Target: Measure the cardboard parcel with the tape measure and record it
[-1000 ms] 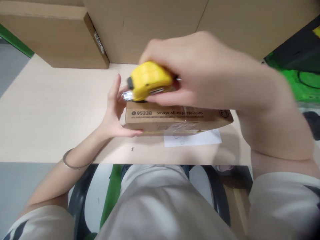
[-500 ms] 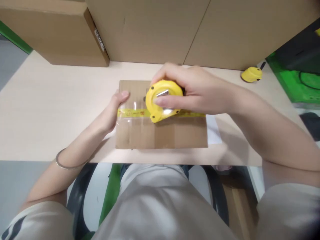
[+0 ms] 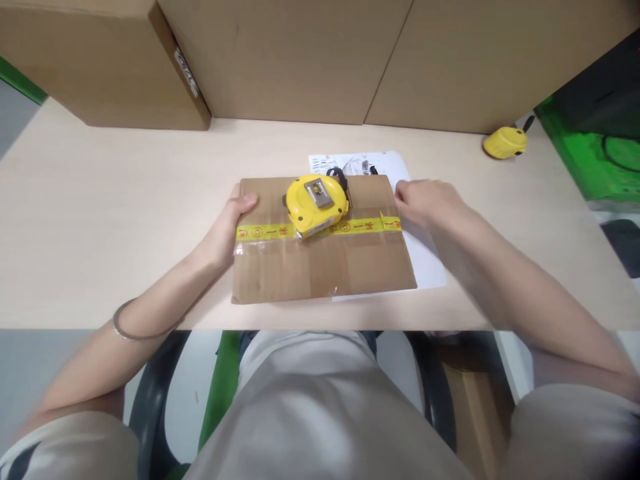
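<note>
A flat cardboard box (image 3: pixel 320 267) lies on the light wooden table (image 3: pixel 100 213), sealed across its top with a strip of yellow tape (image 3: pixel 265 232). A yellow tape measure (image 3: pixel 316 204) rests on the box's upper middle, touched by neither hand. My left hand (image 3: pixel 227 230) grips the box's left edge, thumb on top. My right hand (image 3: pixel 427 203) sits at the box's right far corner, fingers curled against the edge. A printed white paper (image 3: pixel 360 163) lies under the box and sticks out beyond it.
Large cardboard boxes (image 3: pixel 115 67) stand along the back of the table. A second yellow tape measure (image 3: pixel 505 143) lies at the back right. A green bin (image 3: pixel 590 160) is at the far right. My lap and a chair are below the table's near edge.
The box was laid flat with its taped face up. My right hand set the tape measure down on it and let go, then moved to the box's right corner.
</note>
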`<state>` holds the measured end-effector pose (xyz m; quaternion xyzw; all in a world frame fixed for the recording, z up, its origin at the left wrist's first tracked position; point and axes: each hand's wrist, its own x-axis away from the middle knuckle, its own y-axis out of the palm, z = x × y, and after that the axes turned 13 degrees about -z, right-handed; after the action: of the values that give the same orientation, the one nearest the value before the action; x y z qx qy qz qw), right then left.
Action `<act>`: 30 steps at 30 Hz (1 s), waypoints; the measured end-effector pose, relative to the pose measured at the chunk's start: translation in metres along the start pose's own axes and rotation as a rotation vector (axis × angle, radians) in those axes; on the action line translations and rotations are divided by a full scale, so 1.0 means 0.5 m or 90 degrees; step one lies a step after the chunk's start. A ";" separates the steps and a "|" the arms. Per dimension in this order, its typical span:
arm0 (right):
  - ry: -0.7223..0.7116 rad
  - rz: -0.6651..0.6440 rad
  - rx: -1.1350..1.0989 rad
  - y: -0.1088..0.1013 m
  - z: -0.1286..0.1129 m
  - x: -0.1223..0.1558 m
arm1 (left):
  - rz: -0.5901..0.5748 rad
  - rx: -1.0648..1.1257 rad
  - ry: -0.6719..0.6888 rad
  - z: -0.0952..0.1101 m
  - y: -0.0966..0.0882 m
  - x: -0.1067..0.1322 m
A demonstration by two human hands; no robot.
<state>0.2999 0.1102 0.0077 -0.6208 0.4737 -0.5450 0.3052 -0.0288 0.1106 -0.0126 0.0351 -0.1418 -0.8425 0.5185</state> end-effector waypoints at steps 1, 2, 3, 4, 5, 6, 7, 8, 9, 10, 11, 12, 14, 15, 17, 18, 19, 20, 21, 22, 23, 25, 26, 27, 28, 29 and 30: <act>0.001 -0.011 -0.007 0.019 0.007 -0.001 | 0.021 0.034 -0.008 -0.001 0.006 -0.002; -0.003 -0.017 -0.017 0.033 0.012 0.002 | 0.040 0.063 -0.015 -0.001 0.010 -0.003; -0.012 -0.020 -0.032 0.044 0.017 0.007 | 0.052 0.084 -0.016 -0.002 0.013 -0.005; -0.024 -0.022 -0.052 0.050 0.022 0.012 | 0.052 0.092 -0.005 -0.002 0.014 -0.007; -0.042 -0.025 -0.077 0.052 0.028 0.018 | 0.047 0.090 0.009 -0.002 0.014 -0.009; -0.062 -0.027 -0.105 0.053 0.034 0.023 | 0.043 0.082 0.023 -0.001 0.011 -0.010; -0.082 -0.031 -0.132 0.054 0.040 0.026 | 0.039 0.070 0.035 0.000 0.008 -0.011; -0.107 -0.032 -0.177 0.056 0.046 0.028 | 0.037 0.058 0.047 0.001 0.004 -0.012; -0.141 -0.038 -0.249 0.060 0.052 0.027 | 0.036 0.046 0.057 0.002 0.000 -0.012; -0.181 -0.049 -0.335 0.065 0.056 0.025 | 0.038 0.035 0.069 0.004 -0.005 -0.012; -0.220 -0.060 -0.424 0.073 0.058 0.022 | 0.040 0.029 0.081 0.005 -0.010 -0.012; -0.255 -0.072 -0.503 0.081 0.059 0.018 | 0.041 0.024 0.092 0.006 -0.015 -0.013; -0.298 -0.092 -0.597 0.098 0.058 0.011 | 0.037 0.018 0.102 0.006 -0.025 -0.014; -0.301 -0.098 -0.604 0.104 0.057 0.007 | 0.034 0.019 0.103 0.004 -0.030 -0.016; -0.300 -0.105 -0.618 0.112 0.054 0.003 | 0.038 0.026 0.117 -0.001 -0.042 -0.020; -0.299 -0.110 -0.626 0.114 0.053 0.001 | 0.049 0.032 0.133 -0.005 -0.048 -0.023; -0.298 -0.113 -0.631 0.114 0.053 0.001 | 0.060 0.038 0.150 -0.009 -0.054 -0.026; -0.295 -0.117 -0.630 0.113 0.053 0.002 | 0.071 0.043 0.164 -0.013 -0.059 -0.028; -0.293 -0.122 -0.625 0.111 0.053 0.003 | 0.080 0.047 0.172 -0.016 -0.063 -0.030; -0.290 -0.129 -0.618 0.108 0.053 0.004 | 0.085 0.048 0.175 -0.018 -0.066 -0.032; -0.286 -0.136 -0.611 0.104 0.053 0.006 | 0.087 0.048 0.174 -0.020 -0.067 -0.033; -0.278 -0.152 -0.595 0.097 0.055 0.011 | 0.091 0.048 0.181 -0.020 -0.067 -0.034; -0.273 -0.160 -0.587 0.093 0.055 0.013 | 0.094 0.049 0.188 -0.019 -0.066 -0.035; -0.268 -0.164 -0.580 0.090 0.056 0.015 | 0.096 0.050 0.192 -0.017 -0.064 -0.035; -0.266 -0.165 -0.574 0.088 0.055 0.017 | 0.098 0.054 0.194 -0.016 -0.062 -0.035; -0.266 -0.162 -0.571 0.088 0.053 0.019 | 0.098 0.057 0.193 -0.014 -0.060 -0.035; -0.268 -0.156 -0.570 0.089 0.050 0.021 | 0.094 0.060 0.189 -0.013 -0.057 -0.034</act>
<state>0.3122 0.0810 -0.0338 -0.8382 0.5128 -0.1832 0.0319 -0.0443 0.1366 -0.0283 0.1728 -0.1057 -0.7799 0.5922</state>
